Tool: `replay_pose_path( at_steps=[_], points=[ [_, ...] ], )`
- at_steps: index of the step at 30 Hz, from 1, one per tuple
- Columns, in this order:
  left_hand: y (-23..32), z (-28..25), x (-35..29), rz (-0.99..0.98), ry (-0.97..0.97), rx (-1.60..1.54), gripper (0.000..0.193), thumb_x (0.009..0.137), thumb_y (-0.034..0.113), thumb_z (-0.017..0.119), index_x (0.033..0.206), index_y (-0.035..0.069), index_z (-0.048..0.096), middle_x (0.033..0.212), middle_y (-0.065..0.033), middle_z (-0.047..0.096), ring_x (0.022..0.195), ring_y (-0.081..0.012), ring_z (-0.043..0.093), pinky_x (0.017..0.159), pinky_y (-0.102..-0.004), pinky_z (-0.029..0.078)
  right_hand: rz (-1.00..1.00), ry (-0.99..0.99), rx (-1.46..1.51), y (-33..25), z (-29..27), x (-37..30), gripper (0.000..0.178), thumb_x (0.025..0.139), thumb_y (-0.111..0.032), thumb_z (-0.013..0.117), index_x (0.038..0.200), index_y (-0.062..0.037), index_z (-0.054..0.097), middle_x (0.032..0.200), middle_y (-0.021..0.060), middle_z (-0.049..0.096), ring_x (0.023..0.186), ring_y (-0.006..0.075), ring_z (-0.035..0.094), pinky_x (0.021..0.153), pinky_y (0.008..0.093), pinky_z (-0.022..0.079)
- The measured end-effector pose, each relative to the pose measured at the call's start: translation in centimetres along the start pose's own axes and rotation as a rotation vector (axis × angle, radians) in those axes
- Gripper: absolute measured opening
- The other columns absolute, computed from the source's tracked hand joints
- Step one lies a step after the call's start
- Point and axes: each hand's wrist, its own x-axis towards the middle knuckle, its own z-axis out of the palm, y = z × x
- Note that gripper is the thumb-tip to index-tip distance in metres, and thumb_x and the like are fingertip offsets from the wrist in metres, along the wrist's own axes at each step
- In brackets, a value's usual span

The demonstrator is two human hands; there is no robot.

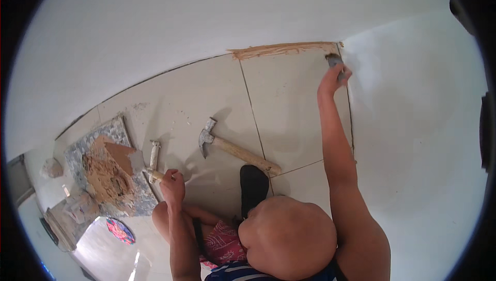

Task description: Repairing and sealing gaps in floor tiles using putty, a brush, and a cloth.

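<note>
One brown paste strip [284, 50] edges the white wall [206, 12], the thin dark joint [150, 79] leftward bare; right hand [335, 78] grips a grey scraper [335, 61], left hand [173, 182] a wooden handle [156, 175].

The flat, rectangular, grey-and-white mottled board [114, 128] carries thick brown paste [111, 172], matching the long brown paste strip [281, 49]. Square floor tiles [196, 90] are cream with dark joints. The grey-headed metal claw hammer [227, 147] has a tan wooden handle [245, 157]; white motifs pattern the reddish-pink cloth garment [225, 242].
</note>
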Motion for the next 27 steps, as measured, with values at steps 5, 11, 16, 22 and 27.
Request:
replay_pose_path(
  at_steps=[5,11,16,22,27],
  points=[
    [2.6,-4.0,-0.5,-0.001,0.149,-0.217,0.02,0.08,0.009,0.057,0.096,0.002,0.067,0.052,-0.0098,0.052,0.048,-0.0157,0.05,0.05,-0.0332,0.04,0.382,-0.27,0.146,-9.3,-3.7,-9.3,0.014,0.092,-0.015,0.045,0.101,-0.0036,0.045,0.091,0.0039,0.043,0.083,0.0133,0.043,0.077,0.0315,0.039],
    [1.9,-7.4,-0.8,-0.089,0.023,-0.488,0.025,0.09,0.019,0.053,0.103,0.003,0.067,0.067,-0.0005,0.058,0.063,-0.0091,0.053,0.061,-0.0263,0.044,-0.11,-0.951,0.247,-16.3,-3.3,-19.0,0.011,0.091,-0.007,0.044,0.102,-0.0049,0.047,0.092,0.0048,0.044,0.075,0.0105,0.044,0.067,0.0278,0.039],
    [3.7,-8.2,-1.8,-0.065,-0.517,-1.198,0.045,0.099,0.038,0.039,0.119,0.002,0.058,0.096,-0.0066,0.061,0.088,-0.0164,0.057,0.079,-0.0308,0.046,0.106,-1.733,0.414,-21.6,-2.1,-29.7,0.034,0.077,-0.005,0.064,0.107,-0.0057,0.049,0.095,0.0128,0.047,0.085,0.0265,0.051,0.073,0.0385,0.043],
    [3.3,-7.8,-0.7,-0.22,-0.386,-1.606,0.027,0.099,0.028,0.043,0.105,0.005,0.056,0.092,-0.0087,0.061,0.083,-0.0182,0.061,0.066,-0.0327,0.052,-0.733,-1.515,0.763,-25.7,-2.6,-33.3,0.055,0.066,-0.003,0.066,0.118,-0.0054,0.045,0.106,0.0184,0.048,0.094,0.0341,0.05,0.082,0.0465,0.039],
    [-2.9,-10.5,0.1,-0.307,0.04,-1.436,0.019,0.096,0.023,0.05,0.1,0.006,0.056,0.073,-0.0052,0.061,0.064,-0.0139,0.06,0.058,-0.0283,0.049,-0.69,-1.578,0.51,-21.7,-5.4,-33.5,0.057,0.066,0.005,0.054,0.121,-0.0038,0.041,0.109,0.019,0.046,0.1,0.0356,0.046,0.085,0.0476,0.038]
  ],
)
